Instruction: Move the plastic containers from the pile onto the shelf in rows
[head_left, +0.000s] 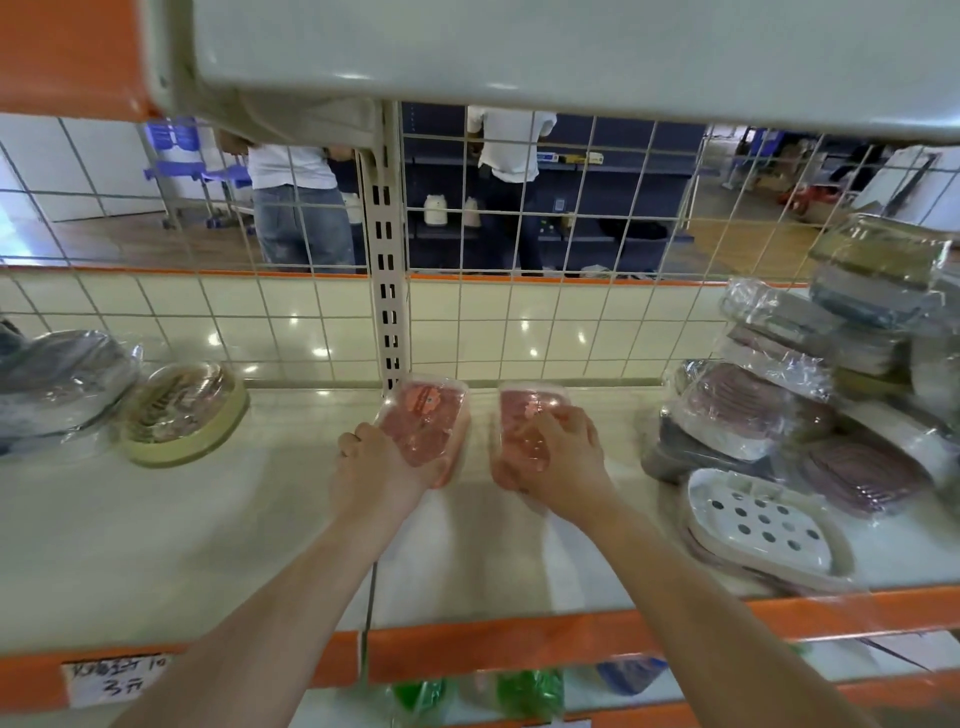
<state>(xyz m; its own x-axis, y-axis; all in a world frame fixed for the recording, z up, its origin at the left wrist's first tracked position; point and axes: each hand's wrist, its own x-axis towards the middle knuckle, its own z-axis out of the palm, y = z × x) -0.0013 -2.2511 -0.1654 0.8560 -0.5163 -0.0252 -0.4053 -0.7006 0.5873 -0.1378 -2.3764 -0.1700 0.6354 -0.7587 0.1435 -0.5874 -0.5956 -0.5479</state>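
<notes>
I have a pink container in each grip: my left hand (376, 465) curls round the near end of the left pink container (423, 423), and my right hand (558, 452) lies over the top of the right pink container (524, 415), fingers bent onto its lid. Both sit near the back of the shelf (218, 525), just in front of the upright post (387, 291), side by side with a small gap between them. The pile (810, 395) of wrapped containers is stacked at the right end of the shelf, well apart from my hands. The left one looks tilted, its near end lifted, so it may settle crooked and spoil the row. The film looks slick; a loose pinch could let either slide. Reaching back to the pile, my forearm could clip the white perforated tray (761, 522) near the front edge and knock it off
</notes>
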